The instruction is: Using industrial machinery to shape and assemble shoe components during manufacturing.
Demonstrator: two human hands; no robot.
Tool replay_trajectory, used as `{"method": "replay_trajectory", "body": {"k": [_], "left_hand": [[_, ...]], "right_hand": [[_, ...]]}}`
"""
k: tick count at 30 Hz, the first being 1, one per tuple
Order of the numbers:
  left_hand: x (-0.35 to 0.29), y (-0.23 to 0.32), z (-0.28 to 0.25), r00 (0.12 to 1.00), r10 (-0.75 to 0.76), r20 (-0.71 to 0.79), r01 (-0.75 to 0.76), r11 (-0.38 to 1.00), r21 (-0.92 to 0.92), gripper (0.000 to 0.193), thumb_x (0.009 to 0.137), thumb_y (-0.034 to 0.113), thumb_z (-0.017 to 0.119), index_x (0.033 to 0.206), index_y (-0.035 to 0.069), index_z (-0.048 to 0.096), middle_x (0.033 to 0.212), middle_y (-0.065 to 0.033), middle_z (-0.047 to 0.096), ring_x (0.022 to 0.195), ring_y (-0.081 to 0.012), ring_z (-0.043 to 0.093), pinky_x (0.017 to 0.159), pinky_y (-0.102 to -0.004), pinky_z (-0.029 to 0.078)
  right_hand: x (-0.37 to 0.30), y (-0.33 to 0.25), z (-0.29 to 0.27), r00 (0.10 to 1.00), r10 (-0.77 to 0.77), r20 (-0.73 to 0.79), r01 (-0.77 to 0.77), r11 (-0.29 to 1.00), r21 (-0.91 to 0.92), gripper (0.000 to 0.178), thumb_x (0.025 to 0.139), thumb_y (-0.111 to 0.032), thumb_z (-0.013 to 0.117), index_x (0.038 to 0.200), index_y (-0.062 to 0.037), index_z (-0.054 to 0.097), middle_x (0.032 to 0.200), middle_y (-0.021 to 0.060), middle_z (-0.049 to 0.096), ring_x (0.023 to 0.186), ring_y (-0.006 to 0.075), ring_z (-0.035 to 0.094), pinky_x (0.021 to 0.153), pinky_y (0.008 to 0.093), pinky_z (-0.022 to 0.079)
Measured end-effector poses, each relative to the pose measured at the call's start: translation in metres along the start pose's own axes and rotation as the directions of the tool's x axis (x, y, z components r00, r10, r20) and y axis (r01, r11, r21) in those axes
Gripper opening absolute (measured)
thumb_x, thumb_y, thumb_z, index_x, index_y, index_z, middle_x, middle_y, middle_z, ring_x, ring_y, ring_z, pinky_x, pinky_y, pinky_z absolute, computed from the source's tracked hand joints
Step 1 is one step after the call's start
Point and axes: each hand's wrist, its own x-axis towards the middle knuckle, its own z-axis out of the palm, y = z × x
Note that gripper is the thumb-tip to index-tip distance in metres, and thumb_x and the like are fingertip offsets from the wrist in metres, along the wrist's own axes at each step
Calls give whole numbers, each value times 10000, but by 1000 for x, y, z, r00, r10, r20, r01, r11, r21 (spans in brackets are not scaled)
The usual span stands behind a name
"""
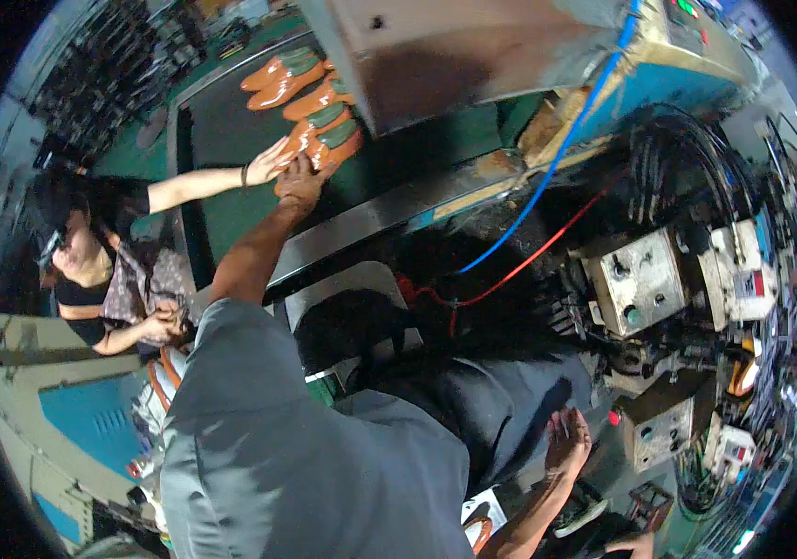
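My left hand [300, 184] reaches out over the far-left conveyor and grips the near end of a glossy orange-brown shoe [336, 147] with a dark green upper part. Another person's hand [268, 161] touches the shoes right beside mine. Several more orange-brown shoes [283, 90] with green parts stand in a row behind. Low at the right, my right hand [568, 442] hangs beside my dark-trousered leg, its fingers loosely apart and nothing in them.
A metal hood [482, 56] covers the conveyor [342, 226] on its right. Blue [561, 140] and red [519, 265] hoses cross in front. Control boxes [640, 279] and cables crowd the right side. A co-worker [100, 252] stands at the left, and a grey chair [352, 284] sits below the conveyor.
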Motion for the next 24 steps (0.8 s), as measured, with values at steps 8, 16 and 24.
{"method": "replay_trajectory", "body": {"k": [8, 16, 24], "left_hand": [[-181, 27, -1, 971, -18, -237, -60, 947, -316, 499, 924, 92, 634, 1422, 91, 655, 1299, -146, 664, 1227, -385, 652, 1033, -531, 544], [-454, -92, 91, 882, -439, -174, 348, 854, -387, 526, 786, 73, 698, 1306, -3, 662, 1266, -313, 670, 1132, -463, 666, 988, -527, 554], [-560, -176, 115, 660, -750, 37, 716, 614, -331, 722, 1006, 433, 696, 1565, 24, 496, 1068, -226, 777, 1005, -498, 714, 1102, -537, 508]], "right_hand": [[74, -16, 58, 976, -46, 213, 75, 989, -129, 290, 1060, -152, 665, 1310, -9, 694, 1245, 167, 761, 1066, 343, 765, 954, 476, 620], [172, 46, -8, 899, 41, 436, 57, 976, -210, 248, 1088, -193, 635, 1254, -15, 687, 1078, 81, 734, 996, 226, 714, 896, 372, 611], [126, 39, 14, 884, 97, 458, -58, 993, -98, 172, 1090, -149, 629, 1142, 8, 675, 1043, 77, 691, 972, 181, 652, 926, 313, 538]]}}
